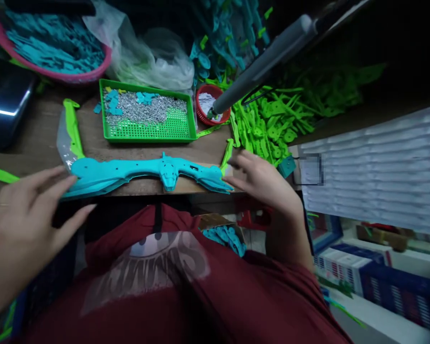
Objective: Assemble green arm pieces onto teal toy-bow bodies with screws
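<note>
A turquoise plastic toy bow body lies across the table's near edge, with a raised animal-head shape at its middle. At its left end a lime green limb with a clear plastic bag piece beside it points away from me. A shorter green limb sticks up at the right end. My left hand is at the bow's left end, thumb spread from the fingers, fingertips at the turquoise edge. My right hand is beside the right end, fingers apart and slightly blurred; whether they touch the green limb is unclear.
A green perforated tray holds many small screws and turquoise bits. Behind are a pink basin of turquoise parts, a red basket, and a grey tool slanting overhead. Green parts are heaped at right; a turquoise-filled box is below.
</note>
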Action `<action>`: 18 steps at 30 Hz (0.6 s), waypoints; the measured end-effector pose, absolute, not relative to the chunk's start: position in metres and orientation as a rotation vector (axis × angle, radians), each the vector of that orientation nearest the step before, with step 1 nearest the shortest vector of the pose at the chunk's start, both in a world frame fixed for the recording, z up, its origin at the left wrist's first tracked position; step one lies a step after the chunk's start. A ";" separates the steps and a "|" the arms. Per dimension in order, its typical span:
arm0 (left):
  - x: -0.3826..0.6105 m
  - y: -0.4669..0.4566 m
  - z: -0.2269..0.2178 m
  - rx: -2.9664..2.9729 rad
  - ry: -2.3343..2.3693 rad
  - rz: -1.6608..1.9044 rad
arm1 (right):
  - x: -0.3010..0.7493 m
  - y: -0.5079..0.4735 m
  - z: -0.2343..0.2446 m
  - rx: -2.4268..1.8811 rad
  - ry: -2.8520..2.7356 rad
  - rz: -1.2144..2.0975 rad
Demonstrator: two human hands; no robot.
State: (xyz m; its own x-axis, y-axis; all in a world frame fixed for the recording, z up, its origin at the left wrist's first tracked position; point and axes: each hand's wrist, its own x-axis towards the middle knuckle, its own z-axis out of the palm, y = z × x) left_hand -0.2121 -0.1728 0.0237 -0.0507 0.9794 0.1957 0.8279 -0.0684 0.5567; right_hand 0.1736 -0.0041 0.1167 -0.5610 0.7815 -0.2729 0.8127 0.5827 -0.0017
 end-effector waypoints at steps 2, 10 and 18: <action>-0.185 -0.156 0.031 2.155 1.726 0.773 | 0.213 -0.023 0.100 1.451 2.437 -0.244; -0.053 -0.038 0.023 2.560 1.113 0.400 | 0.255 -0.047 0.033 1.921 2.738 -0.905; -0.017 -0.003 0.018 2.704 1.198 -0.006 | 0.251 -0.072 -0.010 2.698 2.401 -1.600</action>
State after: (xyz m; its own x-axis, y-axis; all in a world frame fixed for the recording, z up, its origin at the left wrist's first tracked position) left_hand -0.0170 -0.0026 0.0184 0.6744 0.7343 -0.0775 0.7350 -0.6576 0.1656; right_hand 0.2506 -0.0717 -0.0105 0.0981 0.9948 -0.0280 0.4089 -0.0659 -0.9102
